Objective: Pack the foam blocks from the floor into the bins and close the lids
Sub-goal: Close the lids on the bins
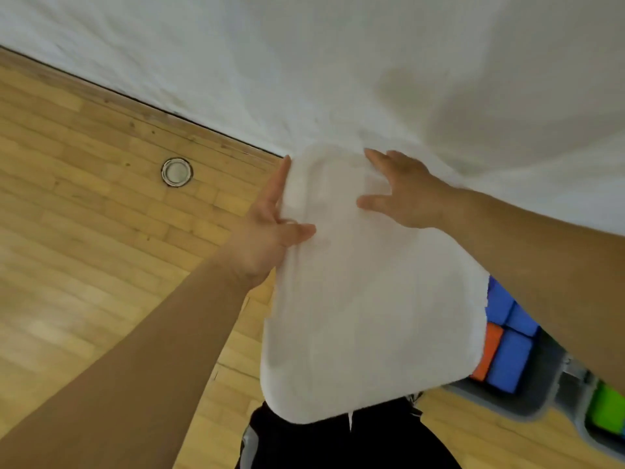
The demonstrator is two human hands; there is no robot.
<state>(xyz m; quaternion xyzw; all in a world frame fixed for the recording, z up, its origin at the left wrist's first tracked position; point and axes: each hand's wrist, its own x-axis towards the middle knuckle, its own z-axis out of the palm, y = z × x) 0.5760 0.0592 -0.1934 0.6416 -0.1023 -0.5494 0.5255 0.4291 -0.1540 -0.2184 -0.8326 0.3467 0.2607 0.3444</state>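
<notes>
A white bin lid fills the centre of the frame, above blue and orange foam blocks in a grey bin at lower right. The left hand clasps its left edge; the right hand lies spread, flat on its far end.

Location looks to me like a gym or sports hall. Evidence: the floor under me is pale varnished wood laid in narrow strips with staggered joints, the sort used on courts. A round metal socket with a cap sits flush in the boards, like a post anchor. The floor meets a plain white wall along a dark seam, no skirting visible. By my right side, grey bins stand on the boards holding blue, orange and green foam blocks.
</notes>
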